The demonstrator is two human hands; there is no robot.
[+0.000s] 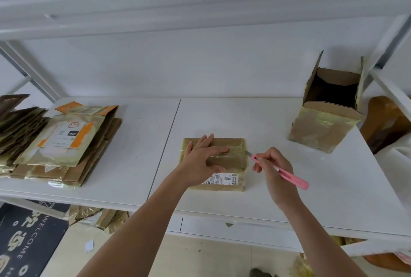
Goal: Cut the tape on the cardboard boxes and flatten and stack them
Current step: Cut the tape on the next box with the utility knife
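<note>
Stack (60, 141) at 9 o'clock's flattened; left hand (203, 157) flat on box (231, 161), right hand (272, 165) gripping knife (282, 172), tape uncut; open box (327, 107) at 2 waits.

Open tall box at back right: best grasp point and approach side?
Probably pinch the near wall of the open cardboard box at its top rim, coming from above. It stands upright with its mouth open and flaps raised, so the rim is exposed, while its taped sides look wide and slick.

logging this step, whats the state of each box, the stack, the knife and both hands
small box: taped shut, lying flat
tall box: upright, top open
stack: flattened boxes, piled
knife: blade at the small box's right edge
left hand: pressing on small box
right hand: gripping knife
</note>
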